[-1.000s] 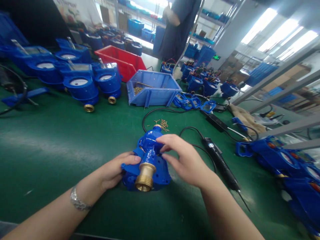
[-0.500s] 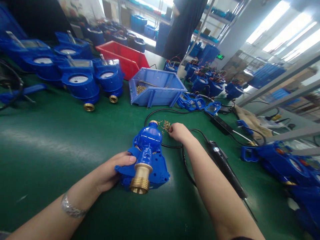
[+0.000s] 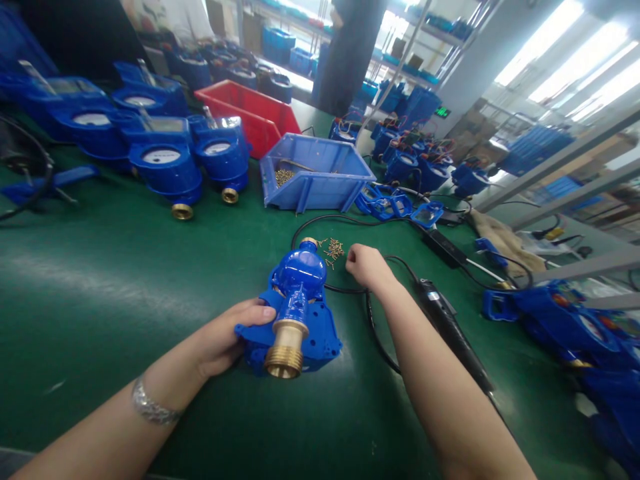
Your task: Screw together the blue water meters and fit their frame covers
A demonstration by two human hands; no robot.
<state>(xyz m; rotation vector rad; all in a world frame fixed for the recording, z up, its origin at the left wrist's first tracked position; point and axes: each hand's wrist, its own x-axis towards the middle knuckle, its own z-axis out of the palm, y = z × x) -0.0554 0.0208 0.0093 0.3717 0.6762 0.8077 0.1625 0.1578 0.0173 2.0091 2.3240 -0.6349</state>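
A blue water meter [image 3: 300, 277] with brass threaded ends lies underside up on the green table, its larger brass end towards me. My left hand [image 3: 233, 333] grips its left side, thumb on top and the other fingers hidden beneath. Beyond the meter is a small pile of brass screws [image 3: 334, 249]. Just right of that pile, my right hand [image 3: 367, 267] is closed with its fingertips pinched together; whatever they hold is hidden or too small to make out. A black electric screwdriver [image 3: 453, 333] lies on the table beside my right forearm.
A blue bin [image 3: 320, 177] with screws inside stands ahead, beside a red bin [image 3: 250, 110]. Several upright water meters [image 3: 163, 163] stand at the left. Blue frames [image 3: 395, 203], a black cable [image 3: 340, 217] and more meters [image 3: 565, 327] lie to the right. A person [image 3: 345, 60] stands behind.
My right hand has drawn back slightly to the right, away from the screw pile, fingers still closed. My left hand keeps its hold on the water meter. The person behind has shifted left.
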